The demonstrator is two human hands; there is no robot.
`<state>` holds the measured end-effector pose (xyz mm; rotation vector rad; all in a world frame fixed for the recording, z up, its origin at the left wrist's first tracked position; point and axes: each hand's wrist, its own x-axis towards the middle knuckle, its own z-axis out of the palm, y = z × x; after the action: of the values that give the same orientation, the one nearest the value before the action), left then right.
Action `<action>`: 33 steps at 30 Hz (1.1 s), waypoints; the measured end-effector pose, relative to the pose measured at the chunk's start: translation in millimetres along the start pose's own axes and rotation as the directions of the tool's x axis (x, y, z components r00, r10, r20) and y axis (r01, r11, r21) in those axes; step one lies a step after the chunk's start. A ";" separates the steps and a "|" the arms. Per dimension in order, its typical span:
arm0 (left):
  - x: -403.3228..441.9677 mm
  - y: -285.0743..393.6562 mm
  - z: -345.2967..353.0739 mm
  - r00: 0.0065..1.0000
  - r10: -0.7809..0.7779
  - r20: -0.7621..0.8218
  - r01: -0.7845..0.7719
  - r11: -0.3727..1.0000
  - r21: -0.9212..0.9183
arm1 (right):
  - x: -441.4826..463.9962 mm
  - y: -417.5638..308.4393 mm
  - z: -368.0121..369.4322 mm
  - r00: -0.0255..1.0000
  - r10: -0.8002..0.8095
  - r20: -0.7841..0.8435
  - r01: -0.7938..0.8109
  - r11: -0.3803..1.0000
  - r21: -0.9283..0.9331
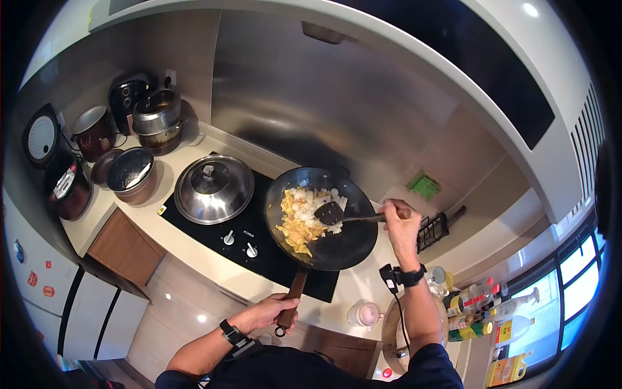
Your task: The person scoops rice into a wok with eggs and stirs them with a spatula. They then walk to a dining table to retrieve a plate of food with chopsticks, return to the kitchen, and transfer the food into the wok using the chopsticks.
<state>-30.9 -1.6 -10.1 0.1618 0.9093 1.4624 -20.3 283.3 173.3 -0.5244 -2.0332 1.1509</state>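
Gripping the brown wooden handle [299, 283] of a round black wok [360, 241], your left hand [272, 312] was closed narrow. Your right hand [403, 228] was wrapped around the far end of one dark, broad-bladed spatula [329, 212], whose blade rested in the food. The two hands had one tool and one handle between them.

A black cable [404, 324] hung from your right wrist's device [411, 277]; a wide sweep could have snagged it on the single pinkish glass jar [368, 315] nearby and tipped that over.

Inside the wok, over the right part of the black glass cooktop [207, 236], lay one mixed heap of white rice [299, 207] and yellow, egg-like pieces [297, 238]. A hard push could have sent grains over the rim, and a loosened left grip could have let the wok swing. Food left unturned might have scorched, though no flame was visible.

Beyond your left hand were two silver knobs, the left [229, 238] and the right [251, 250], which a sleeve could have nudged, then one domed steel lid [234, 200]. Farther off stood one open-lidded rice cooker [72, 202] and one steel-lidded pot [157, 123]. The bottles [515, 330] at right overlapped too much to count.
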 end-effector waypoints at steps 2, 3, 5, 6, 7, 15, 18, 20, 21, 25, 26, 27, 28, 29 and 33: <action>-0.8 4.1 0.0 1.000 -0.004 -0.005 0.004 1.000 0.005 | -7.5 14.6 4.5 0.997 0.004 0.078 -0.001 0.999 -0.036; -1.0 5.6 -0.2 1.000 -0.025 0.006 0.025 1.000 0.008 | -13.0 32.5 13.8 0.993 0.032 0.116 -0.031 0.999 -0.011; 0.8 10.8 -2.7 0.998 -0.049 0.033 0.048 0.998 0.031 | -11.0 43.5 17.6 0.994 0.021 0.111 -0.021 1.000 0.008; 1.9 11.0 -4.5 0.996 -0.071 0.051 0.069 0.997 0.031 | -8.2 41.6 16.9 0.997 0.025 0.078 -0.026 1.000 0.008; 1.8 11.0 -6.2 0.993 -0.096 0.069 0.094 0.995 0.035 | -7.3 38.8 15.4 0.999 0.033 0.042 -0.034 0.999 0.010; -5.3 20.5 -11.6 0.988 -0.122 0.095 0.116 0.991 0.069 | 7.4 60.3 13.6 0.988 0.083 -0.134 -0.072 0.994 0.081; -5.4 23.8 -10.6 0.985 -0.124 0.118 0.114 0.990 0.088 | 1.7 45.7 11.3 0.975 0.148 -0.164 -0.134 0.987 0.094; -3.4 24.8 -14.7 0.986 -0.113 0.125 0.101 0.990 0.095 | -4.9 25.0 3.5 0.974 0.166 -0.158 -0.164 0.986 0.021; -2.7 24.6 -18.3 0.983 -0.106 0.147 0.079 0.980 0.181 | -13.2 11.1 3.0 0.973 0.167 -0.158 -0.171 0.985 -0.011; -2.4 31.8 -39.6 0.993 -0.115 0.038 0.093 0.923 0.372 | -56.4 39.0 18.9 0.983 0.106 -0.148 -0.110 0.994 -0.022; 3.2 35.0 -55.1 0.994 -0.099 -0.040 0.107 0.902 0.418 | -63.2 40.4 20.1 0.978 0.138 -0.158 -0.145 0.989 -0.031; 10.9 35.7 -69.9 0.989 -0.041 -0.143 0.098 0.902 0.420 | -70.1 40.8 18.9 0.977 0.143 -0.158 -0.150 0.988 -0.031; 23.0 35.3 -88.8 0.958 0.093 -0.272 0.075 0.831 0.551 | -76.1 40.3 16.2 0.980 0.135 -0.144 -0.151 0.983 -0.103; 28.9 47.8 -100.7 0.914 0.202 -0.353 0.131 0.677 0.725 | -81.6 39.0 14.3 0.983 0.127 -0.129 -0.148 0.974 -0.174; 51.5 67.4 -135.0 0.669 0.621 -0.409 0.312 0.264 0.913 | -108.0 27.7 22.9 0.981 0.066 -0.183 -0.104 0.973 -0.206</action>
<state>-173.4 -1.8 -81.6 0.6476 2.5635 0.8680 32.4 214.7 99.3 -0.7989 -2.0080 0.9029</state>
